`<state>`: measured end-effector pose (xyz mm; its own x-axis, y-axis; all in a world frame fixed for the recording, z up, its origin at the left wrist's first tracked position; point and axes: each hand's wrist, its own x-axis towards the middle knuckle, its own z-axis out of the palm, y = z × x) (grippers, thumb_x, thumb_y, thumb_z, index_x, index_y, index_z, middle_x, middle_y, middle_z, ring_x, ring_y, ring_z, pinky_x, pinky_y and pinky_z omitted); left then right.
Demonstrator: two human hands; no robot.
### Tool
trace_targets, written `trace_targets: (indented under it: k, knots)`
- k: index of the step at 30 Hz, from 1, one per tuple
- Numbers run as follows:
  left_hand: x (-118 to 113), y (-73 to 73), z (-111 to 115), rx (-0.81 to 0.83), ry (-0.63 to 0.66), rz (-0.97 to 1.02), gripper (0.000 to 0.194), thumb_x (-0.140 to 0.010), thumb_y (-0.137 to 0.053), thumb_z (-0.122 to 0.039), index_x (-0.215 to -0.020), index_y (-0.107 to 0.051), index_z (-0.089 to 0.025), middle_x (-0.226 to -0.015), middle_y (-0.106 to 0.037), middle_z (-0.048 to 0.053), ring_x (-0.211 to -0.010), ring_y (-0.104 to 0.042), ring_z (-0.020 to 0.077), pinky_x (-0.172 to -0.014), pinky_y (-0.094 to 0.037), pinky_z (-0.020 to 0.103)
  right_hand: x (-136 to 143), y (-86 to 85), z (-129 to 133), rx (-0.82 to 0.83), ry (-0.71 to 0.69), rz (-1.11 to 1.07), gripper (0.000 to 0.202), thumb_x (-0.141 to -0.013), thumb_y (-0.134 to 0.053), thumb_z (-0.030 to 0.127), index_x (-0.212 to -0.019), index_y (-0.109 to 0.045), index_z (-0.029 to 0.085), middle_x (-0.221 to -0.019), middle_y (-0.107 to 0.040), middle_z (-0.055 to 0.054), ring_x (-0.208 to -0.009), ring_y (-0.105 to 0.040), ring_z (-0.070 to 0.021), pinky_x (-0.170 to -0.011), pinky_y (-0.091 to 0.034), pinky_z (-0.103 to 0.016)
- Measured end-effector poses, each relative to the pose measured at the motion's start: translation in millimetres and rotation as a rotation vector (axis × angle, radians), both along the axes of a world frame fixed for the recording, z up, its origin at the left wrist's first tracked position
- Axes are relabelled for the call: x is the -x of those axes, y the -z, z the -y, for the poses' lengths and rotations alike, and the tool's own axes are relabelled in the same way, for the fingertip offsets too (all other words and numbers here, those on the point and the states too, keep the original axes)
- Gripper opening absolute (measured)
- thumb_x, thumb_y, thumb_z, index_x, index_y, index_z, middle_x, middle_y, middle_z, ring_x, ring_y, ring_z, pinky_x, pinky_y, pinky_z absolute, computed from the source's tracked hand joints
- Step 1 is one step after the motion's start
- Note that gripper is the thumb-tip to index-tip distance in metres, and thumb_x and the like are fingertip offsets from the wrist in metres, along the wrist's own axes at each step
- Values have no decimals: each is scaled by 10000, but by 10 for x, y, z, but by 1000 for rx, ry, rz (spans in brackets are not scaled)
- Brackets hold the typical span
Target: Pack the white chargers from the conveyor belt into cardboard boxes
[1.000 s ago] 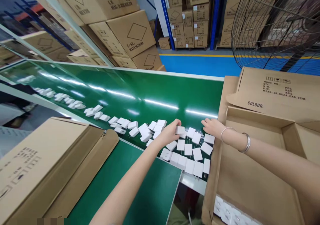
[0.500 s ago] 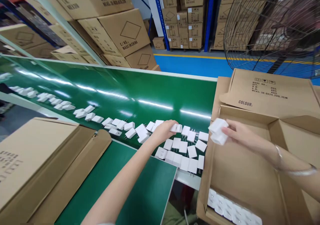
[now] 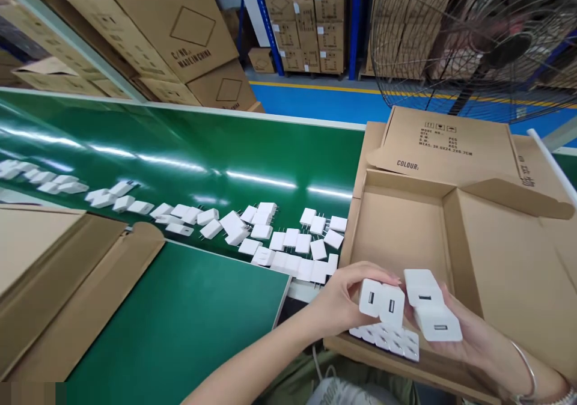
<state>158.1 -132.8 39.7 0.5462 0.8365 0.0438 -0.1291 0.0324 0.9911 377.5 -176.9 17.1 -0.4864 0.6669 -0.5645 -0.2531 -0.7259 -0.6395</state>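
Observation:
Two white USB chargers (image 3: 382, 303) sit side by side in my left hand (image 3: 345, 300), their USB ports facing me. My right hand (image 3: 473, 327) grips two more USB chargers (image 3: 433, 306), one above the other and slightly offset. Both hands are close together over the near part of an open cardboard box (image 3: 399, 213). Beneath them, rows of white chargers (image 3: 390, 340) stand packed along the box's near left side, prongs up; my hands and the held chargers hide part of the box. Many loose chargers (image 3: 303, 244) lie scattered on the green conveyor belt (image 3: 311, 152) left of the box.
The box's flap, printed "COLOUR", (image 3: 444, 143) is folded back at the far side. Another carton (image 3: 40, 255) stands at the left by a green side table (image 3: 193, 315). A large wire fan (image 3: 478, 44) and stacked cartons (image 3: 180, 38) are behind the belt.
My left hand has left the belt with two chargers and come right, over the box. The right hand has moved down and nearer with its two chargers. The view has shifted right.

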Motion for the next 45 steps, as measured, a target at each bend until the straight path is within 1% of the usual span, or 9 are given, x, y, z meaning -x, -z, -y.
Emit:
trace_targets:
  k: [7,10,13,16,20,25,34,39,45]
  knots:
    - [-112,18,136,-54,48,28,397,-599,-763,-152,-986,-682,-194,-1049,-661,85,-1055,-600,220,-930,-456,338,-255,-44,112,-53,12,148,631,-693,-574,739,-1032,-573,206,-871,-654,-82,-674,-618,-184,-550,-504,-277]
    - [-169,-77,132,-89,134,-199,500,-600,-785,-194,-1080,-645,-212,-1065,-638,72,-1025,-600,207,-900,-461,316,-548,-31,139,-229,-6,437,639,-682,-630,683,-1076,-543,188,-839,-642,-82,-662,-611,-205,-538,-512,-297]
    - [-357,-195,93,-221,323,-549,580,-679,-747,-286,-1214,-534,-217,-1095,-622,76,-992,-605,219,-821,-477,319,-787,-2,229,-448,-118,814,560,-720,-651,580,-1097,-518,189,-893,-645,-82,-750,-620,-230,-623,-523,-323]
    - [-704,-258,89,-400,580,-832,604,-732,-701,-319,-1226,-437,-94,-988,-659,142,-913,-638,289,-688,-492,342,-872,56,399,-618,-281,1122,439,-775,-596,525,-1055,-525,195,-846,-642,-61,-714,-612,-226,-633,-497,-334]
    - [-1218,-227,147,-596,766,-1111,448,-752,-623,-129,-1156,-450,-41,-933,-669,162,-886,-652,296,-672,-500,353,-816,132,623,-812,-477,1297,236,-863,-507,373,-1023,-510,199,-858,-620,-66,-721,-609,-214,-625,-464,-314]
    - [-1475,-163,132,-575,1080,-1241,270,-770,-623,-240,-1004,-599,-108,-1038,-661,156,-984,-625,286,-761,-511,376,-714,160,730,-1027,-591,1407,109,-830,-486,176,-933,-477,213,-851,-561,-33,-669,-608,-186,-526,-425,-277]
    - [-1360,-42,178,-563,857,-1166,571,-750,-664,-330,-1175,-455,-11,-1052,-641,157,-980,-624,275,-738,-509,331,-768,-15,754,-1349,-601,1765,249,-831,-392,104,-1040,-477,208,-906,-567,-47,-629,-576,-202,-409,-336,-296]
    - [-1341,-25,218,-565,887,-1048,337,-811,-523,-301,-1029,-605,-58,-1046,-658,147,-990,-615,263,-764,-487,316,-808,9,661,-1381,-587,1587,126,-859,-458,207,-972,-512,195,-877,-569,-61,-819,-549,-245,-693,-437,-385]
    - [-1222,-198,124,-383,992,-1059,515,-880,-333,-412,-1168,-573,-58,-1178,-616,180,-1070,-591,296,-822,-473,366,-787,48,596,-1176,-749,1303,124,-887,-496,278,-975,-557,216,-855,-594,-17,-847,-568,-208,-1007,-228,-538]
